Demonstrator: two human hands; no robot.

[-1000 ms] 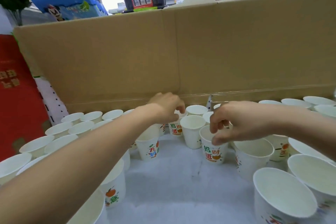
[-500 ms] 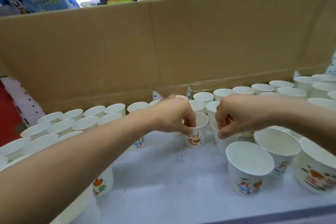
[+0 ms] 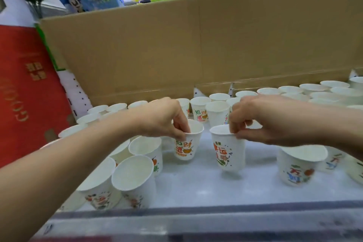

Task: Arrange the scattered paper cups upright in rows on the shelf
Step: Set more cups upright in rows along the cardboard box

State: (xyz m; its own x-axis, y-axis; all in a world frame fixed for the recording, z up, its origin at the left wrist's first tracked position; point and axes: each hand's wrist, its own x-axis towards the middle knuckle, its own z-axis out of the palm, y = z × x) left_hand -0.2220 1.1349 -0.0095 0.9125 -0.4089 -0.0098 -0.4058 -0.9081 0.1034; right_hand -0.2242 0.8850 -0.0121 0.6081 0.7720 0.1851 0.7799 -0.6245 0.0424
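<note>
The left hand [image 3: 165, 120] pinches one paper cup [image 3: 187, 146] by its rim, the right hand [image 3: 261, 122] a second cup [image 3: 229, 151]; likely light, thin-walled and crushable, they want gentle rim holds.

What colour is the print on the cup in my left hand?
Green and orange-red characters on the white cup, pinched by the left hand; head view.

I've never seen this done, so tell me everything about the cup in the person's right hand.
A white paper cup printed with orange characters and green leaves, upright, mouth open, seemingly empty. The right hand pinches its rim, fingers inside, thumb outside. It seems lifted just off the white shelf.
</note>
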